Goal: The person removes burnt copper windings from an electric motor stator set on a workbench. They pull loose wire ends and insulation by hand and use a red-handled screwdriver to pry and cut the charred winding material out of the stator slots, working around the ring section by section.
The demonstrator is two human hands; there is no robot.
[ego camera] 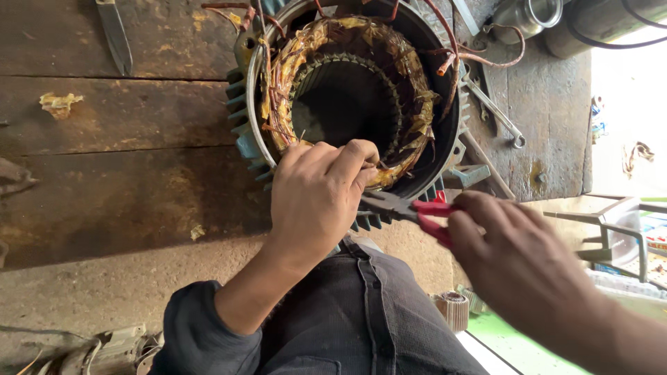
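Worn wooden workbench [125, 180], with a motor stator [347, 97] lying open-end up and two hands at its near rim.

Left hand [316, 198] fingertips are pinched together on something thin at the stator's near rim, over the copper windings [410, 83]; what they grip is hidden by the fingers. Right hand [517, 260], just beside the stator's lower right, is clamped on red-handled pliers [399, 206], whose jaw tips vanish behind the left hand. A spanner [497, 114] lies right of the stator; a blade [114, 35] far left is cut off.

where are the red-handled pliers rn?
Head view, lower right of centre: the red-handled pliers are in the right hand, jaws pointing under the left hand at the motor stator's rim.
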